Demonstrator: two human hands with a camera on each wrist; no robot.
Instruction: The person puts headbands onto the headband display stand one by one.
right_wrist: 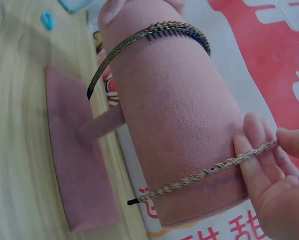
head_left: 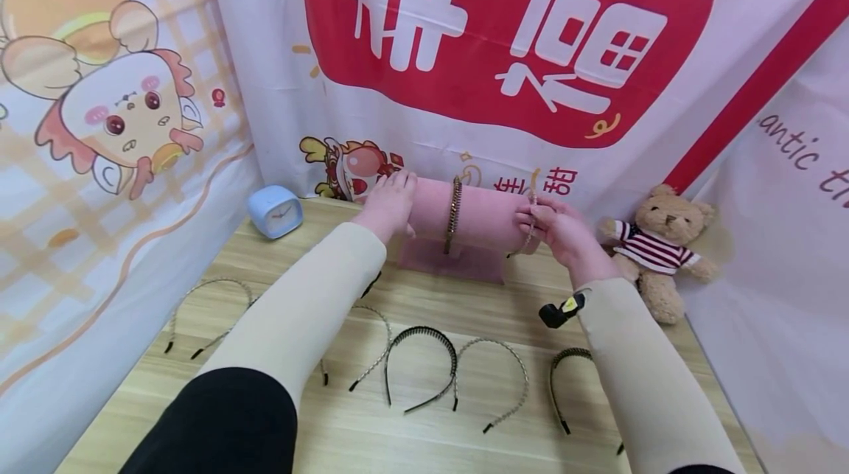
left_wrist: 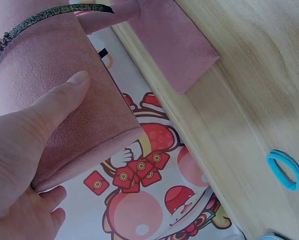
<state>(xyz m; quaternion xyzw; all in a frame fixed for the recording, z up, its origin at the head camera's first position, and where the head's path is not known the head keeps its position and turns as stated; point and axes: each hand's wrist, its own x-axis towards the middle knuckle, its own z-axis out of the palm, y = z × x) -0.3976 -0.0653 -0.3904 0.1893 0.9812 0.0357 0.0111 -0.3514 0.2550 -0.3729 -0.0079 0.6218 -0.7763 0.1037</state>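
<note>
A pink, suede-like headband stand [head_left: 487,217], a horizontal roll on a post and flat base, stands at the back of the table. My left hand [head_left: 391,203] grips its left end, the thumb [left_wrist: 64,100] on the near side. A dark beaded headband [head_left: 454,214] with comb teeth sits over the roll near its middle. At the right end, my right hand [head_left: 557,231] pinches a braided, pale metallic headband [right_wrist: 189,179] between thumb and fingers. That headband lies across the roll, its black tip [right_wrist: 133,202] hanging on the near side.
Several headbands lie along the front of the table, among them a black toothed one [head_left: 422,330] and a braided one [head_left: 524,374]. A blue clock [head_left: 275,212] stands back left, a teddy bear [head_left: 663,238] back right. A blue hair tie [left_wrist: 284,170] lies near the stand.
</note>
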